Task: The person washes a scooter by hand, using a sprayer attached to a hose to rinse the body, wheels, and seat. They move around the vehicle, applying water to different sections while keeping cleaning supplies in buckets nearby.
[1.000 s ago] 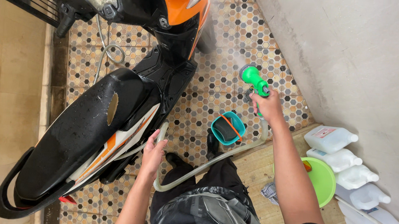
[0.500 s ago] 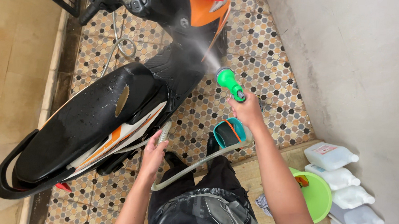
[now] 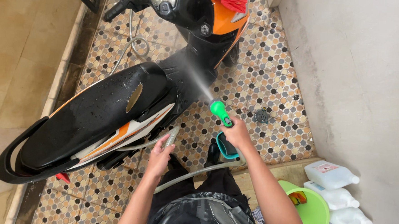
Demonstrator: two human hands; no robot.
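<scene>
My right hand [image 3: 238, 133] grips a green spray nozzle [image 3: 219, 111] that shoots a fan of water up-left onto the black and orange scooter's [image 3: 118, 103] middle body. My left hand [image 3: 160, 156] holds the translucent hose [image 3: 173, 135] close to the scooter's side panel, below the wet black seat [image 3: 94, 115] with its torn patch. The hose [image 3: 196, 173] loops back under my right arm. A teal tub [image 3: 225, 147] sits on the tiles just beneath my right hand.
Patterned hexagon tiles cover the floor. A grey wall [image 3: 360, 79] runs along the right. White plastic jugs [image 3: 330, 174] and a green basin [image 3: 315, 211] stand at the lower right. A small dark fitting [image 3: 261, 115] lies on the tiles. A raised beige floor [image 3: 21, 48] borders the left.
My right hand has swung the nozzle left and closer to the scooter, and spray now hits its middle. The view has shifted so the scooter sits lower in the frame.
</scene>
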